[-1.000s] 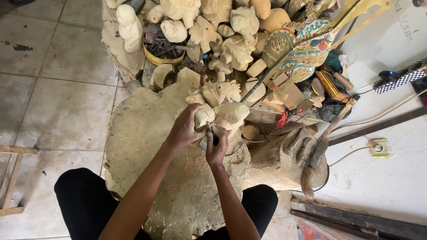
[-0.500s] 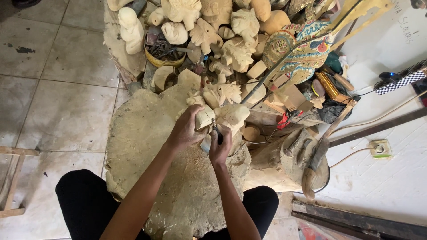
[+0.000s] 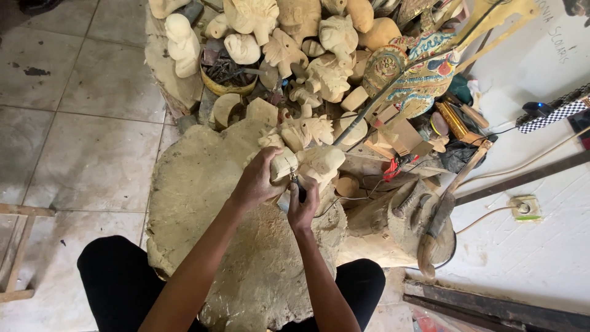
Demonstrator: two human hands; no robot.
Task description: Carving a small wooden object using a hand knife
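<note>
Pale, unpainted wood makes up the carved figure (image 3: 310, 163) that rests on the far part of the big rough stump (image 3: 203, 203) serving as a workbench, between the person's knees and the heap of other carvings. The left hand (image 3: 258, 183) is wrapped closed around the figure's near end, pinning it against the stump. The right hand (image 3: 302, 206) is closed around a small dark-handled carving tool (image 3: 296, 187), whose tip meets the wood right beside the left thumb. Carving well here seems to call for a firm left grip so the piece cannot roll, short controlled cuts, and the blade kept angled away from the holding fingers, which sit very close to the cutting point. Just beyond the figure lies a crowded pile of unfinished pale carvings (image 3: 295, 43), a bowl of metal tools (image 3: 227, 77), and a painted, colourful puppet figure (image 3: 424, 74) on a long rod, so there is little room to push forward. To the right a second log block (image 3: 399, 221) with tools and cords crowds that side. The open space lies toward the person on the stump's broad near surface, and to the left over the tiled floor (image 3: 80, 141), where a wooden frame (image 3: 15, 252) sits at the edge.
</note>
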